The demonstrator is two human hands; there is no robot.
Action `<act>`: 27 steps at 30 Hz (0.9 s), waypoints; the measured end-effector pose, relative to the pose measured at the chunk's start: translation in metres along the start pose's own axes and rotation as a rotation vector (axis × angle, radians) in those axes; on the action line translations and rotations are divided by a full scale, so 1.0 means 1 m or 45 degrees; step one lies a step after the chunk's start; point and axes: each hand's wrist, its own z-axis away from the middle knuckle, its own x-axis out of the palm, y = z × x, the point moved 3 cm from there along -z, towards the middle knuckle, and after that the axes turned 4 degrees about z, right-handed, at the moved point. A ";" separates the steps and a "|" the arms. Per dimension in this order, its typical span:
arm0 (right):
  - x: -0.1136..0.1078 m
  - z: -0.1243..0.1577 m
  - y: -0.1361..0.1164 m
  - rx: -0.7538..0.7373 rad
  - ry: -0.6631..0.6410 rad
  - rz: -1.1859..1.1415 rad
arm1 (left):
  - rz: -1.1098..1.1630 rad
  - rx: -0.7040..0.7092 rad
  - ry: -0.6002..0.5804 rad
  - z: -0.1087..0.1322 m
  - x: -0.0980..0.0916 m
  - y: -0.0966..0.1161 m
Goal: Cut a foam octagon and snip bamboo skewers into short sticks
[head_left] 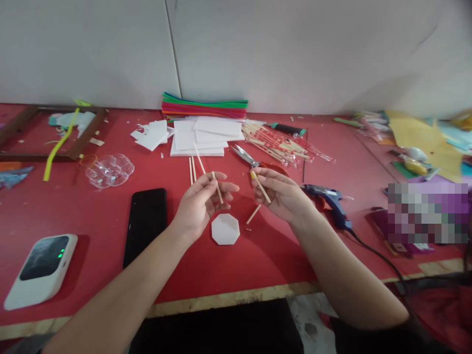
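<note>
My left hand [201, 201] pinches a short wooden stick [218, 189] between thumb and fingers, its other fingers partly spread. In my right hand [282, 194] is another short wooden stick [262, 189], with a yellowish upper end. The two sticks are apart, held above the red table. Below and between the hands lies a white octagonal piece [225, 229]. A loose stick piece [253, 214] rests on the table beneath my right hand. Beyond my left hand are longer thin sticks [192, 169]. A blue glue gun [330, 201] lies just right of my right hand.
Behind the hands are white sheets [210, 137], coloured pipe cleaners [204, 105], wrapped chopsticks [275, 142] and red-handled scissors [245, 156]. A black phone [145, 223], a white device [42, 270] and a clear flower-shaped tray [109, 171] lie left. The glue gun's cord [379, 255] crosses the table's right side.
</note>
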 end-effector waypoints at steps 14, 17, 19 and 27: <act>-0.048 0.003 -0.020 -0.182 -0.197 1.467 | 0.270 -0.151 0.105 -0.004 -0.001 0.001; -0.049 0.009 -0.023 -0.093 -0.333 1.675 | 0.293 -0.153 0.142 -0.005 -0.003 0.000; -0.050 0.009 -0.025 -0.098 -0.271 1.763 | 0.320 -0.154 0.162 -0.006 -0.004 -0.001; -0.043 -0.017 -0.006 -0.475 0.408 2.031 | 0.295 -0.070 0.156 -0.007 -0.004 -0.004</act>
